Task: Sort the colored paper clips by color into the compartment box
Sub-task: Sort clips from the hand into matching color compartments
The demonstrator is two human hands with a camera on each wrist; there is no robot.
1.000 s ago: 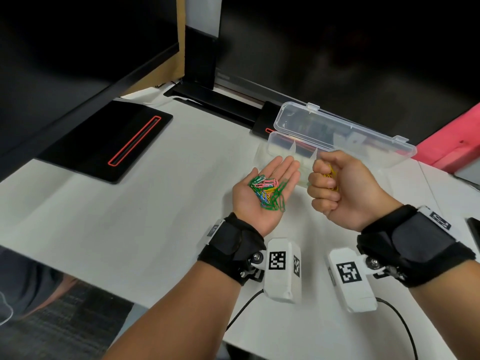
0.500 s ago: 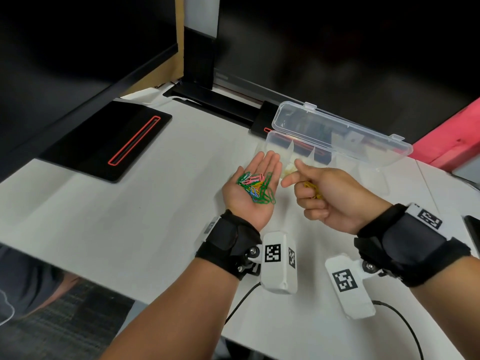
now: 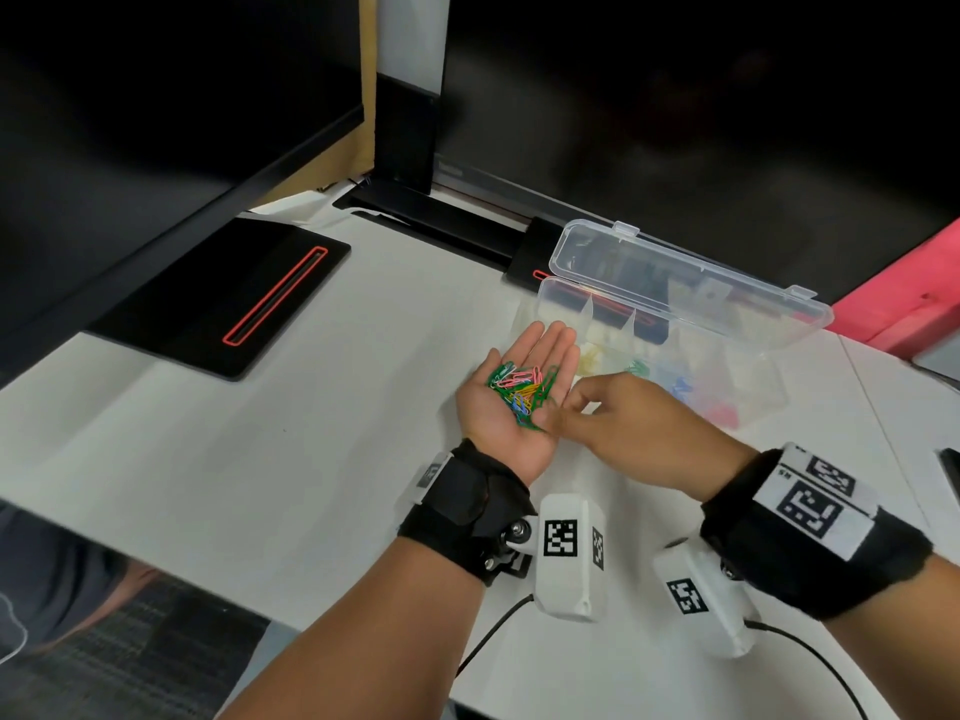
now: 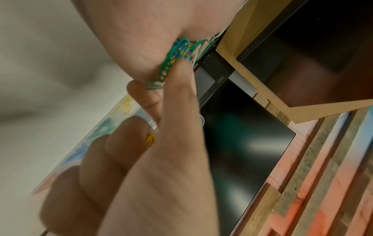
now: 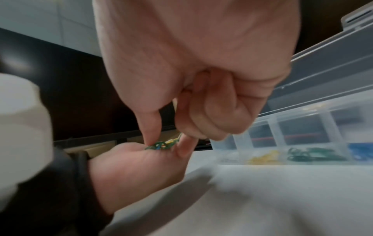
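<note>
1. Left hand (image 3: 511, 402), from my head view: palm up, fingers straight and spread flat, carrying a mixed heap of paper clips (image 3: 522, 389), green, pink, yellow and blue. Right hand (image 3: 618, 431) comes across from the right, fingers curled, its tips down at the near edge of the heap. I cannot tell from up here whether it has a clip pinched. Compartment box (image 3: 727, 402) sits on the white table (image 3: 311, 433) just beyond both hands, its clear lid (image 3: 691, 293) standing open behind; yellow, green, blue and red clips lie in separate compartments, left to right.

2. Left wrist view: much closer, blurred. The heap (image 4: 177, 54) lies along the left palm (image 4: 141, 39), and a fingertip (image 4: 181, 70) of the right hand presses against the green clips. This view alone shows a small yellow clip (image 4: 151, 140) tucked between the right hand's curled fingers. The box front shows faintly at left, with yellow, green and blue patches.

3. Right wrist view: seen from under the right hand (image 5: 169, 143). Thumb (image 5: 151, 127) and forefinger reach down onto the clips (image 5: 161, 145) in the left palm (image 5: 131, 167), one either side of a green clip; other fingers folded in. Only here do I see the box (image 5: 292, 143) dividers side on, with yellow, green and blue clips in neighbouring compartments.
</note>
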